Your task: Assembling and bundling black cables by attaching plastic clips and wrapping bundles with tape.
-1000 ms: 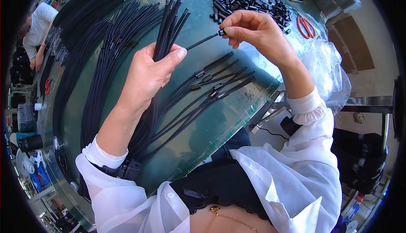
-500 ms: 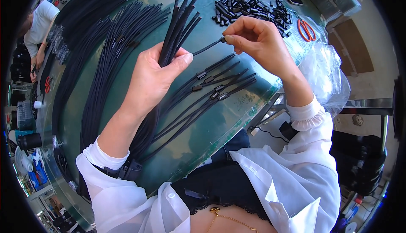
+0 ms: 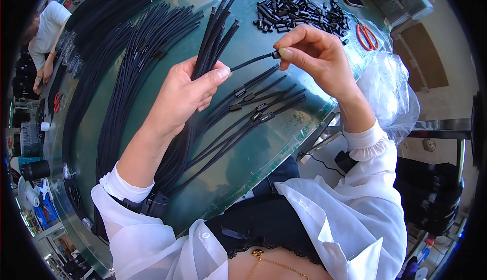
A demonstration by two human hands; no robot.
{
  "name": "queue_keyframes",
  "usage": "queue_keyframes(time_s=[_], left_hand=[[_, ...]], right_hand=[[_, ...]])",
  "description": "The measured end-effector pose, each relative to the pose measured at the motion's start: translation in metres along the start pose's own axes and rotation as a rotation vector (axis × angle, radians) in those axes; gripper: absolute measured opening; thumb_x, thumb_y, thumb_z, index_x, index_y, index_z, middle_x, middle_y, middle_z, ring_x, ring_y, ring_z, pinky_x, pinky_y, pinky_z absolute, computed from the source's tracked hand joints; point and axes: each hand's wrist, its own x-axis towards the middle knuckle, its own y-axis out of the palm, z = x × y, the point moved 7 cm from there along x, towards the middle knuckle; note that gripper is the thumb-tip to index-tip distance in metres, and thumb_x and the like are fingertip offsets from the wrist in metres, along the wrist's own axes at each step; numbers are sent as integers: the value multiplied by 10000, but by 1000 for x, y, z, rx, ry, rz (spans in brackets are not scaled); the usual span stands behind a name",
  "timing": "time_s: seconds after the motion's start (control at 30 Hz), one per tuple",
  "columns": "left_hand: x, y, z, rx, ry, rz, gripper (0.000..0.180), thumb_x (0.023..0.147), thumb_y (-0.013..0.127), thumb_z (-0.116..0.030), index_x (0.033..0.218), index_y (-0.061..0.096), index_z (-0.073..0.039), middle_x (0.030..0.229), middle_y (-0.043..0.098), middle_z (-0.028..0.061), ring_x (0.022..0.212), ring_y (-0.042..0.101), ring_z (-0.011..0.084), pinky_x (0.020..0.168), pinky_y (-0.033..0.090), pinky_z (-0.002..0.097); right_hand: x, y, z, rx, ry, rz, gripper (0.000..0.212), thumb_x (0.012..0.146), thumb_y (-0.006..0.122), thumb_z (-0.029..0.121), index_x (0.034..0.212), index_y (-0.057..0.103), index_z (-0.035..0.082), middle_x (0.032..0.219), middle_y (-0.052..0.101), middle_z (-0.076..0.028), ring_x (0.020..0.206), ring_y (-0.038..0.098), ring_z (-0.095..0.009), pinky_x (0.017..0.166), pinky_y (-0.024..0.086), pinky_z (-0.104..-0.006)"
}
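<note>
My left hand (image 3: 182,94) is closed round a bundle of black cables (image 3: 214,39), their cut ends fanning upward past the thumb. One single cable (image 3: 251,62) leaves the bundle near the thumb tip and stretches right to my right hand (image 3: 324,64). There, thumb and forefinger pinch a small black sleeve (image 3: 276,54) at that cable's end. How far the cable goes into the sleeve cannot be made out. Below the hands, several cables with black sleeves on them (image 3: 258,111) lie on the green tabletop (image 3: 238,163).
A heap of loose black sleeves (image 3: 299,11) lies beyond my right hand, beside red-handled scissors (image 3: 367,37). More long black cables (image 3: 122,77) cover the left side. A clear plastic bag (image 3: 388,87) hangs at the right edge. Another person (image 3: 48,31) works at far left.
My right hand has shifted slightly right and down, with the sleeve and cable end. The bundle in my left hand has tilted a little; both grips stay closed.
</note>
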Motion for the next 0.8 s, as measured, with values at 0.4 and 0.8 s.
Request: queue_keyframes(time_s=[0.4, 0.8], left_hand=[[-1, 14, -3, 96, 67, -5, 141, 857, 632, -186, 880, 579, -58, 611, 441, -75, 483, 347, -6, 432, 258, 166], [-6, 8, -9, 146, 58, -38, 134, 859, 635, -183, 863, 587, -59, 604, 437, -77, 506, 350, -2, 459, 272, 177]], right_hand=[[-5, 27, -4, -59, 159, 62, 116, 859, 628, 68, 948, 594, 2, 849, 610, -37, 725, 600, -96, 662, 490, -211], [-1, -4, 1, -62, 73, -68, 124, 868, 619, 82, 956, 607, -5, 839, 608, -46, 711, 604, -102, 681, 489, -211]])
